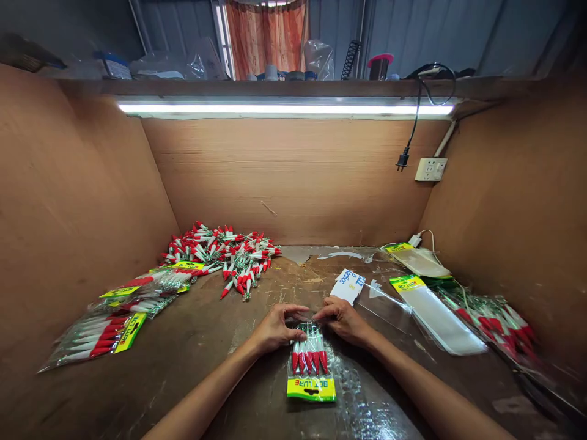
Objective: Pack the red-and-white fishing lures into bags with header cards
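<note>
A clear packet of red-and-white fishing lures [310,362] with a yellow-green header card lies flat on the wooden bench in front of me. My left hand [276,326] and my right hand [343,318] both press on the packet's far, open end, fingers pinched together on the plastic flap. The lures inside lie side by side with their red tips toward me.
A heap of loose red-and-white lures [225,253] sits at the back left. Filled packets [106,324] lie along the left. Empty header bags [433,308] and more lures [493,318] lie at the right. A wall socket [430,169] and a hanging plug [402,160] are at the back right.
</note>
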Tool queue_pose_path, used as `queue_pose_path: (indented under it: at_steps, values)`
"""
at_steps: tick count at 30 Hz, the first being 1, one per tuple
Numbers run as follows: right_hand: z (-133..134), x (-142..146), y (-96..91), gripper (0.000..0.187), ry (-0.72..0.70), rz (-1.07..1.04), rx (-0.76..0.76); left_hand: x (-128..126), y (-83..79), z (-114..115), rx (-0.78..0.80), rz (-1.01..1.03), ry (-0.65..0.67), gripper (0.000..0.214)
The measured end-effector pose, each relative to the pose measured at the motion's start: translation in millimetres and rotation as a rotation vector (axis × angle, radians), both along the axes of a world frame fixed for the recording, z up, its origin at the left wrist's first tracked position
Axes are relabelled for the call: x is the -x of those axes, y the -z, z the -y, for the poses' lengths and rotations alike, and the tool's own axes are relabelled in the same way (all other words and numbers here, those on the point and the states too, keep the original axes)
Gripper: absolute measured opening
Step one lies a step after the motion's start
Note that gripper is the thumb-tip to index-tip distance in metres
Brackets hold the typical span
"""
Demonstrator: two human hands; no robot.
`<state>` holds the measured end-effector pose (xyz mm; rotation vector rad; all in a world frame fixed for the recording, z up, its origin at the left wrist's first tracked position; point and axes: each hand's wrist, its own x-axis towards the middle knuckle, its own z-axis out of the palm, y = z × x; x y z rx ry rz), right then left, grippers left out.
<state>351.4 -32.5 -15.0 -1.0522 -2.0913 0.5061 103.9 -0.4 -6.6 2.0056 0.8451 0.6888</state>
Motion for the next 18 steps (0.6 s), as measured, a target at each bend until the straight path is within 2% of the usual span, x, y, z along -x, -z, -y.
queue_pose_path:
  at_steps: [3, 8, 11, 14, 16, 18]
  values:
    - [1, -2, 1.7, 0.031, -0.033, 0.056, -0.080, 2, 2.5, 5, -0.077, -0.008, -0.033, 0.042]
    - [6, -8, -4.6, 0.046, -0.138, 0.184, -0.115, 9, -0.3, 10, -0.174, -0.054, 0.018, 0.026]
    - [12, -14, -14.4, 0.049, -0.212, 0.193, -0.044, 25, -11.2, 19, -0.250, -0.182, 0.131, 0.036]
    - [15, -22, -24.1, 0.044, -0.291, 0.151, 0.110, 42, -21.4, 29, -0.375, -0.416, 0.236, 0.050]
    - [15, -27, -28.4, 0.042, -0.346, 0.127, 0.226, 46, -23.2, 32, -0.415, -0.456, 0.197, 0.053]
    - [13, -30, -29.8, 0.037, -0.358, 0.060, 0.302, 42, -20.8, 30, -0.419, -0.396, 0.067, 0.058]
